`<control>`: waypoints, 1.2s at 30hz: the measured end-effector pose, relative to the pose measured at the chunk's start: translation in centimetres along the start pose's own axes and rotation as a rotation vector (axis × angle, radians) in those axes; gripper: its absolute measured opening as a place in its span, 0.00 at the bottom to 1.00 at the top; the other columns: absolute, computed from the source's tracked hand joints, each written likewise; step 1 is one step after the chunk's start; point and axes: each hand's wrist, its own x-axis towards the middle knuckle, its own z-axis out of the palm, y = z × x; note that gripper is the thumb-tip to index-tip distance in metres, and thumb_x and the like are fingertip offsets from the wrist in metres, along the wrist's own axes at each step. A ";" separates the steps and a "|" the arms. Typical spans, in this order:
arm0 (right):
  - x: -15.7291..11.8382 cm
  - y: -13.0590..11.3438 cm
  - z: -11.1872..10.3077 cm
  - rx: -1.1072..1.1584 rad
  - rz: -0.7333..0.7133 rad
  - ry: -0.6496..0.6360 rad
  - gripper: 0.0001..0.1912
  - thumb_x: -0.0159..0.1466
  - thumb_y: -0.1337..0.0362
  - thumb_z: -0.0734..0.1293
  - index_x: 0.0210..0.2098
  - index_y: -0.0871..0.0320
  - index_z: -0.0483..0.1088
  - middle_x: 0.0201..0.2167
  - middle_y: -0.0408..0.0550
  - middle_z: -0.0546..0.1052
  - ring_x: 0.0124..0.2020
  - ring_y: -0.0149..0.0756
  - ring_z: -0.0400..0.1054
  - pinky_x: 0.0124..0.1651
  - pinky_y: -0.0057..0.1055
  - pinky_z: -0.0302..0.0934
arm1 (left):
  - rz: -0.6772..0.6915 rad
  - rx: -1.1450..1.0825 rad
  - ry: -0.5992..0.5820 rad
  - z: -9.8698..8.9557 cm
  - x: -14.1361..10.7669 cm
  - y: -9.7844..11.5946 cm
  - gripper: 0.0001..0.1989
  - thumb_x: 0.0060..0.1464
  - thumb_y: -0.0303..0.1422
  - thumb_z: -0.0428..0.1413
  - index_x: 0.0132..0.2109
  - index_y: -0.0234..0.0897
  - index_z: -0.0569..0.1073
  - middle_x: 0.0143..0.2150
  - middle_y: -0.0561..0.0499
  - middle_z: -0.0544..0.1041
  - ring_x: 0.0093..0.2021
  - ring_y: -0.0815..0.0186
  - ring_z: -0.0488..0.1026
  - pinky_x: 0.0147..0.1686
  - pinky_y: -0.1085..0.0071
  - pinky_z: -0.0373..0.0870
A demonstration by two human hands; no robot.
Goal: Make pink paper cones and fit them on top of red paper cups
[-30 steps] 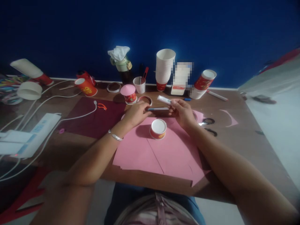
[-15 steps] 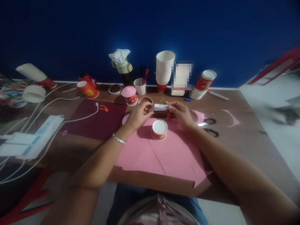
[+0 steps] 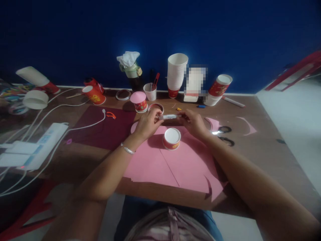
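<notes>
Between both hands, above the far edge of the pink paper, is a small white tube (image 3: pixel 170 116) with faint print on it. The fingers of my left hand (image 3: pixel 149 122) are closed on its left end. At its right end, my right hand (image 3: pixel 193 122) grips with thumb and fingers. Just below the hands, a short red cup piece (image 3: pixel 171 139) with a white top stands on the pink paper (image 3: pixel 150 160). Behind my left hand is a roll of tape (image 3: pixel 155 107), partly hidden.
Black-handled scissors (image 3: pixel 225 130) lie at right. A cup with a pink cone top (image 3: pixel 138 102), a tall paper cup stack (image 3: pixel 177 72) and more cups (image 3: pixel 218 88) line the back. A white power strip (image 3: pixel 47 145) with cables occupies the left. Dark red paper (image 3: pixel 100 129) lies nearby.
The white tube has turned a little in my fingers and now shows its printed side. Both hands stay in nearly the same place, with the view shifted slightly.
</notes>
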 end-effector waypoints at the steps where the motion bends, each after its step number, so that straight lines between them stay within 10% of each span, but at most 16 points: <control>1: 0.0 -0.1 -0.1 -0.027 -0.020 -0.003 0.06 0.63 0.64 0.71 0.40 0.55 0.79 0.37 0.50 0.81 0.39 0.43 0.74 0.47 0.39 0.66 | 0.010 0.025 -0.013 0.0 0.0 0.0 0.15 0.56 0.24 0.66 0.48 0.37 0.72 0.45 0.49 0.83 0.38 0.67 0.83 0.38 0.72 0.80; 15: -0.2 0.0 0.3 -0.386 -0.022 -0.079 0.10 0.68 0.64 0.70 0.47 0.56 0.81 0.34 0.48 0.85 0.31 0.38 0.77 0.35 0.30 0.65 | 0.176 0.207 -0.063 0.3 -0.4 -0.4 0.07 0.63 0.28 0.61 0.48 0.38 0.74 0.42 0.48 0.83 0.41 0.62 0.82 0.43 0.67 0.78; 23: -0.7 0.6 1.6 -0.617 -0.105 -0.133 0.09 0.71 0.64 0.68 0.45 0.57 0.81 0.46 0.57 0.84 0.52 0.50 0.75 0.48 0.38 0.67 | 0.191 0.227 -0.146 0.4 0.1 -1.1 0.14 0.61 0.22 0.59 0.52 0.37 0.77 0.55 0.42 0.81 0.56 0.56 0.79 0.56 0.59 0.78; 36: -0.5 0.5 0.2 -0.821 -0.141 0.008 0.19 0.75 0.66 0.60 0.60 0.57 0.75 0.50 0.58 0.78 0.49 0.49 0.71 0.52 0.42 0.69 | 0.158 0.346 -0.111 -1.8 0.0 -0.5 0.08 0.66 0.31 0.56 0.42 0.39 0.80 0.44 0.46 0.84 0.44 0.59 0.80 0.43 0.65 0.74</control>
